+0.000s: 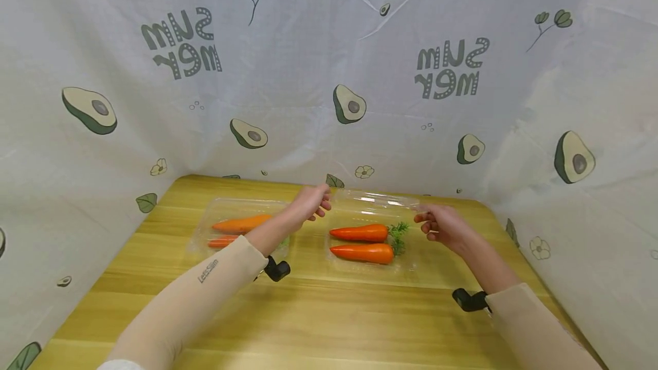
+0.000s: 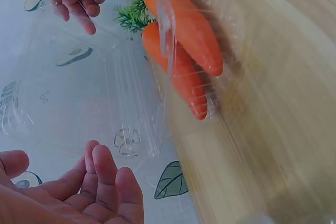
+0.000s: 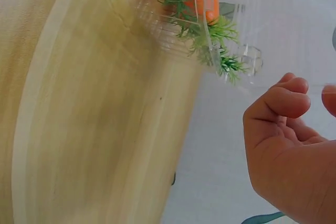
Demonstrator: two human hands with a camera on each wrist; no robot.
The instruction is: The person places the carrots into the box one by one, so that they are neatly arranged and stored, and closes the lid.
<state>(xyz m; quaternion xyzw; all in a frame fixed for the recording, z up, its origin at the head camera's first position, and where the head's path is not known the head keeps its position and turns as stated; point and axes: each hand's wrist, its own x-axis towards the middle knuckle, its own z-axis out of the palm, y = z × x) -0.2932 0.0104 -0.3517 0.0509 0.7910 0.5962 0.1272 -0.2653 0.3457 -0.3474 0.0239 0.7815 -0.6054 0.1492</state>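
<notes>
Two orange carrots with green tops, a rear carrot [image 1: 358, 233] and a front carrot [image 1: 362, 253], lie in a clear plastic clamshell box [image 1: 370, 268]. Its transparent lid [image 2: 79, 93] stands raised at the back, hinged to the tray. My left hand [image 1: 310, 203] is at the lid's left side, thumb apart from relaxed fingers [image 2: 105, 169], whose tips overlap the lid's edge. On the other side my right hand [image 1: 443, 226] hovers by the lid's right edge. Its fingers [image 3: 286, 100] are loosely bent, with a gap to the thumb. Neither hand grips anything visible.
Left of this box, partly behind my left forearm, sits a second clear box [image 1: 205, 210] with a carrot [image 1: 239, 225] and another orange item [image 1: 222, 241]. Both boxes rest on a wooden table [image 1: 329, 324]. A printed curtain [image 1: 308, 73] hangs close behind the table and along its sides.
</notes>
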